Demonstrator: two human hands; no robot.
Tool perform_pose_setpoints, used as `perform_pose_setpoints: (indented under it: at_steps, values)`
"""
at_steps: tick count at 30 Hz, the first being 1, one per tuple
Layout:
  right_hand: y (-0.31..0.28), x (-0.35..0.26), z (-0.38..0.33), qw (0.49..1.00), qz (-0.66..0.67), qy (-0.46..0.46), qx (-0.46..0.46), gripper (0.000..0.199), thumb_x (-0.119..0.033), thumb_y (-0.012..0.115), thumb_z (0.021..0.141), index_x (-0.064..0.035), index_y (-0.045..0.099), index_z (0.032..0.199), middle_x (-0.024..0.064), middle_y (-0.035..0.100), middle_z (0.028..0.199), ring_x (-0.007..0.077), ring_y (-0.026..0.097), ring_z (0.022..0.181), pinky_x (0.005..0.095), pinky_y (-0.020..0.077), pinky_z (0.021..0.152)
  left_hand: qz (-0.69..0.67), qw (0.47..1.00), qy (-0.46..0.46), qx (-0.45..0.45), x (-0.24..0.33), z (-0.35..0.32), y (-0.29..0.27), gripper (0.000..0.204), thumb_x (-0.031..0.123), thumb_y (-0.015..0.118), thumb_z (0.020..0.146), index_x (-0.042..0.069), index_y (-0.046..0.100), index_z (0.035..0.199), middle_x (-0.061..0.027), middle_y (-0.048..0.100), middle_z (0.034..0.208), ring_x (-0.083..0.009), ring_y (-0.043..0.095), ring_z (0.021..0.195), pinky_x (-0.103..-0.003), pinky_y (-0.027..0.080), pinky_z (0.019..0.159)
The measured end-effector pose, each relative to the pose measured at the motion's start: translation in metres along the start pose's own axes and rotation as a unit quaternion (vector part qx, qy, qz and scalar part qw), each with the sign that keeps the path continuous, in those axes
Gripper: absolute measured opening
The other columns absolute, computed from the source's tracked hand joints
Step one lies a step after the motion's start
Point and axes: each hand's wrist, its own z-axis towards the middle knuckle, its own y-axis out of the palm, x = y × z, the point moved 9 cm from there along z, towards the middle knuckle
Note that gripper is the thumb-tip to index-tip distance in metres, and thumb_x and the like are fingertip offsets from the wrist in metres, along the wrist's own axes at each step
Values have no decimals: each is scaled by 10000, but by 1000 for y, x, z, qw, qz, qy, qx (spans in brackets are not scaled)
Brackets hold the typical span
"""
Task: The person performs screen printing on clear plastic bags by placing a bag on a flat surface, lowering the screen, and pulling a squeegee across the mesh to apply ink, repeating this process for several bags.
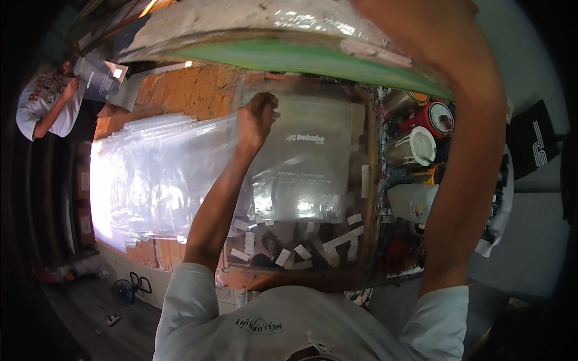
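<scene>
A clear plastic bag (301,159) with white print lies flat on the printing board in front of me. Over its upper left corner is my left hand (259,119), its fingers curled together; whether they pinch the clear plastic is too hard to see. To the left spreads a fanned stack of clear plastic bags (162,174), shining with glare. A screen-printing frame (289,57) with green mesh is tilted up at the far side. My right arm reaches up across the right side toward this frame, and the hand itself is beyond the upper edge of the picture.
Several ink cans (421,144) crowd the right of the board, beside a grey container (412,201). Pale tape strips (283,257) dot the board's near part. At the far left another person (51,102) holds up a printed clear bag (96,78). A fan (123,292) is on the floor.
</scene>
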Motion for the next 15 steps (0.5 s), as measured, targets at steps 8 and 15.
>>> perform_pose_setpoints:
  at_steps: [8, 15]
  values:
    - [-1, 11, 12, 990, -13, -100, 94, 607, -566, 604, 999, -5, 722, 1197, 179, 744, 1066, 261, 690, 1023, 364, 501, 940, -140, 959, -86, 229, -48, -57, -204, 248, 82, 692, 985, -133, 656, 1103, -180, 738, 896, -251, 766, 743, -299, 619, 611]
    - [15, 24, 1, 990, 38, -84, 103, 682, -637, 580, 970, -33, 722, 1253, 223, 740, 1078, 317, 710, 945, 399, 521, 890, 200, 881, -111, 413, -53, -134, -437, 486, 204, 694, 981, -93, 590, 1351, -254, 743, 1041, -404, 747, 965, -445, 607, 848]
